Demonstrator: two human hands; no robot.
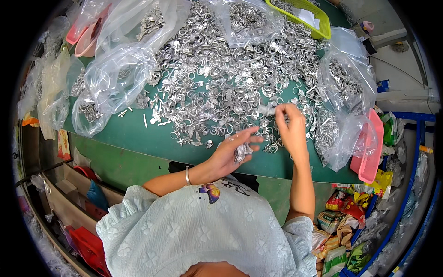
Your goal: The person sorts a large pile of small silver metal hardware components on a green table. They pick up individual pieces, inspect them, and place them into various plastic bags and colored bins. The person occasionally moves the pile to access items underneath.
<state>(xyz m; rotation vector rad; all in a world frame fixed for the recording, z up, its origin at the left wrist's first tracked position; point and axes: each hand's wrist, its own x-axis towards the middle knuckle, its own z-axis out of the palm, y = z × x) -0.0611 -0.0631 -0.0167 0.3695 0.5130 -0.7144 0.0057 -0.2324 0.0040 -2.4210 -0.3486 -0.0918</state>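
Observation:
A wide heap of small silver-coloured metal pieces (221,92), many of them ring-shaped, spreads over the green table (124,147). At the heap's near edge, my left hand (226,154) cradles a small cluster of silver metal pieces (242,152) in its palm, fingers half curled around them and their tips apart. To its right, my right hand (292,131) reaches over the heap with thumb and forefinger drawn together. A blurred silver piece (266,110) shows at those fingertips; its exact shape cannot be made out.
Clear plastic bags with metal pieces lie left (120,69) and right (341,87) of the heap. A pink tray (369,157) stands at the table's right edge, a yellow-green basket (323,25) at the far right. Colourful packets (339,217) fill a blue rack (397,217) at lower right.

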